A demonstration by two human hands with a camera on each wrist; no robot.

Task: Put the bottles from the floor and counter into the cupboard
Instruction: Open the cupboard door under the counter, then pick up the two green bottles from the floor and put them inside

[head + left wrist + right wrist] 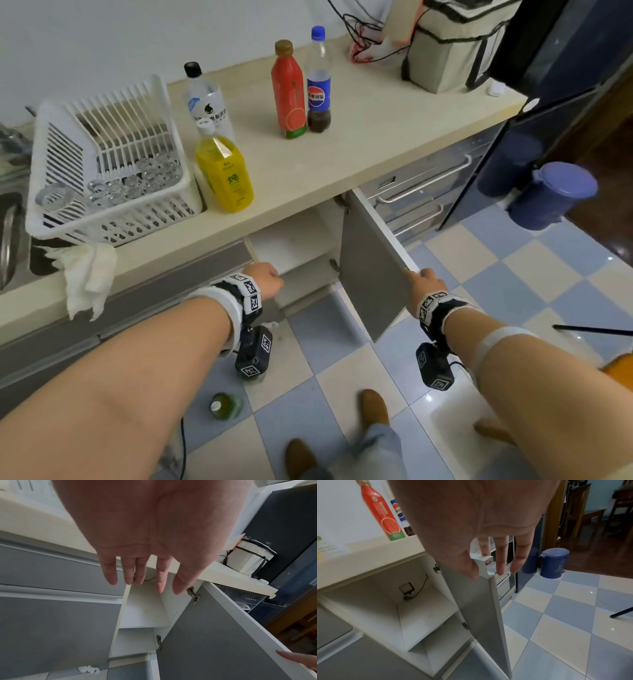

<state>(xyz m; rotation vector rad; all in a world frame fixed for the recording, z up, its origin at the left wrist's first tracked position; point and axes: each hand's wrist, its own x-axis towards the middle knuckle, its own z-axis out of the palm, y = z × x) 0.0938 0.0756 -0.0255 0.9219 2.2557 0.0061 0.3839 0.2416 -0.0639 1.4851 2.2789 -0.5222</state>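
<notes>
Several bottles stand on the beige counter (376, 137): a clear one with a black cap (202, 99), a yellow one (224, 171), a red one (289, 92) (382, 513) and a Pepsi bottle (318, 85). A green bottle (224, 406) stands on the floor below my left arm. The cupboard (291, 246) (426, 601) under the counter is open, with bare white shelves. My right hand (424, 284) (478, 563) pinches the top corner of its grey door (370, 267) (479, 608) between thumb and index finger. My left hand (265, 279) (145, 574) hangs before the opening, fingers straight, holding nothing.
A white dish rack (102, 164) with glassware and a cloth (89, 274) sit left on the counter, a beige bag (448, 44) at its back right. Handled drawers (424, 181) and a blue bin (555, 195) lie right of the door. Brown shoes (375, 407) stand on the tiles.
</notes>
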